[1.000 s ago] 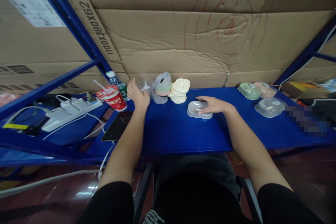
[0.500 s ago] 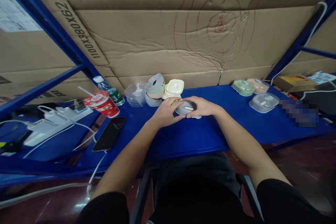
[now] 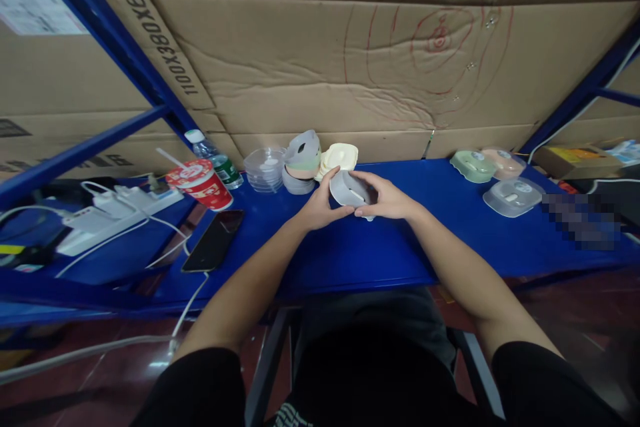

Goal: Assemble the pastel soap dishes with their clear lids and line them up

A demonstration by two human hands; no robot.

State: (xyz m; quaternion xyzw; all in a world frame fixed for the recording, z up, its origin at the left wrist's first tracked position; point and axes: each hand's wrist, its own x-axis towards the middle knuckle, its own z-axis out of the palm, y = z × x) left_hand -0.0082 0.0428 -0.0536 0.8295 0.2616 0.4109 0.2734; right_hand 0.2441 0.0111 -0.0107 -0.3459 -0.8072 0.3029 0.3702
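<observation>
We are facing a broad brown cardboard wall [image 3: 275, 47], rising behind the grey container [image 3: 342, 188] in our hands and bearing red hand-drawn rings. Below the container, a blue table [image 3: 350, 257] is spreading to both sides. Well to the container's left, a white power strip [image 3: 125, 213] is holding several plugs; closer on that side, a red cup [image 3: 205, 190] with a straw is leaning, and a dark phone [image 3: 215, 240] is lying flat.

We are holding the container between both hands. Our left hand [image 3: 317, 207] is curving round its left side, fingers half open, thumb along the near edge. Our right hand [image 3: 389, 197] is matching it on the right, fingers loosely bent over the far edge, thumb tip near the other thumb.

Left of the container and farther back, a green-labelled bottle [image 3: 223, 168] and stacked clear tubs [image 3: 264, 172] are standing. Well to its right, three lidded boxes [image 3: 514, 197] are sitting together. Just behind and left of it, a grey, green and peach stack [image 3: 307, 145] and a cream stack [image 3: 341, 155] are standing side by side.

The container itself is tilting, and a small white piece [image 3: 357, 195] is showing inside it.
</observation>
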